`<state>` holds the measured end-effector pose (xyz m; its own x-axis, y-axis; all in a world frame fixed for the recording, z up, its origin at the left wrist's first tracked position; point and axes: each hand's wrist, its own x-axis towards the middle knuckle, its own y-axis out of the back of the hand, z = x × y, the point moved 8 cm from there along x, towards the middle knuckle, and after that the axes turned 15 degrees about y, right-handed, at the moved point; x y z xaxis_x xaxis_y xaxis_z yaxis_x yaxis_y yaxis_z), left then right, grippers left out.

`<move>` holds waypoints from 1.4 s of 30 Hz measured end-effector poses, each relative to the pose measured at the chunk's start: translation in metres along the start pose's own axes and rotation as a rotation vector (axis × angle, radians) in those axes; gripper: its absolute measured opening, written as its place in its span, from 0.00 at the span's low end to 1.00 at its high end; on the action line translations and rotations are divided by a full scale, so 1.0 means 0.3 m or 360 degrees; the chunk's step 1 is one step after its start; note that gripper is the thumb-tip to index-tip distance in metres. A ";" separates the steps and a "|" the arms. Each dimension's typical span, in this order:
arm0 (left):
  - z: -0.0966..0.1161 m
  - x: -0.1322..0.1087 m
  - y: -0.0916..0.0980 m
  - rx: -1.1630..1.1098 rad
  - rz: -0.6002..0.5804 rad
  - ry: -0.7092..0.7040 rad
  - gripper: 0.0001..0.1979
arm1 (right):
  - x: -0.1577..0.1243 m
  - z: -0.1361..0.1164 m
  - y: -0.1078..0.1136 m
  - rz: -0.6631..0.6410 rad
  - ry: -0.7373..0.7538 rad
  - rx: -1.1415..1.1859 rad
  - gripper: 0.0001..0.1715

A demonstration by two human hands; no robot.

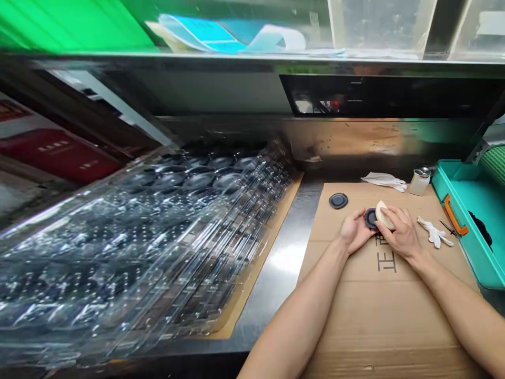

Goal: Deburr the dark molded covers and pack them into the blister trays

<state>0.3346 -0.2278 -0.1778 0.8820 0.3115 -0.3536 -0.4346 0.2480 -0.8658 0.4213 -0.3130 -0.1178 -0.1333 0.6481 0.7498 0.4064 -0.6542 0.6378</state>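
My left hand (354, 230) grips a small dark rounded cap-like part (371, 218) above the cardboard sheet (355, 305). In my right hand (402, 230) is a cream-coloured round pad (382, 213), its fingers wrapped over the outer side. The pad's edge meets or overlaps the dark part; exact contact is hidden. A second dark rounded part (338, 200) lies on the cardboard, beyond my left hand. To the right of my right hand rests a crumpled white glove (434, 232).
Clear plastic trays (158, 237) holding dark parts are stacked at left. A teal bin (465, 226) with an orange handle (454, 216) stands right. Near the back are a white glove (383, 180) and a small bottle (420, 182). A metal shelf (252, 60) crosses overhead.
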 end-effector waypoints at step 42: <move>0.032 0.004 -0.001 0.0117 0.0166 -0.0174 0.24 | -0.005 0.141 0.078 0.0161 -0.0707 0.0222 0.38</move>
<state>0.3340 -0.2185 -0.1746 0.8081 0.4360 -0.3961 -0.5386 0.2746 -0.7966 0.4693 -0.3126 -0.1114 0.3005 0.7077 0.6395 0.5190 -0.6838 0.5129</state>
